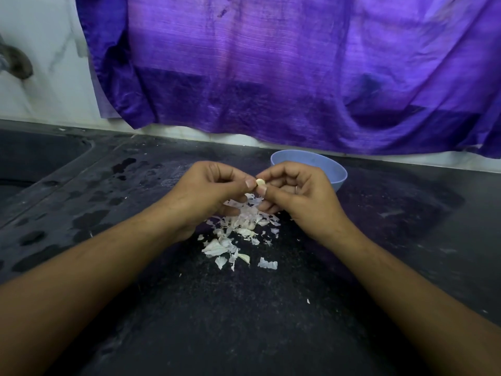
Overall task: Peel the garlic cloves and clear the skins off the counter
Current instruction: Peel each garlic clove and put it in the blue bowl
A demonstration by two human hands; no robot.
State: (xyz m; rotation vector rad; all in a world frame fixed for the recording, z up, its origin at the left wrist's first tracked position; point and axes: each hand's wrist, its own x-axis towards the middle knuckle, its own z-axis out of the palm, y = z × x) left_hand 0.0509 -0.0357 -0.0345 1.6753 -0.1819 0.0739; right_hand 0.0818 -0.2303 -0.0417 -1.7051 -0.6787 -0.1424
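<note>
Peeling is in progress: our left hand (208,191) and right hand (301,194) both pinch one garlic clove (260,182) between thumbs and fingertips. Skins (238,234) lie heaped on the counter (271,321) at 6 o'clock of the hands. The bowl (336,172) sits at 1 o'clock, contents hidden. We judge clearing not started; the pile may hide unpeeled cloves.

Home kitchen: dark counter (244,308), sink (40,158).
</note>
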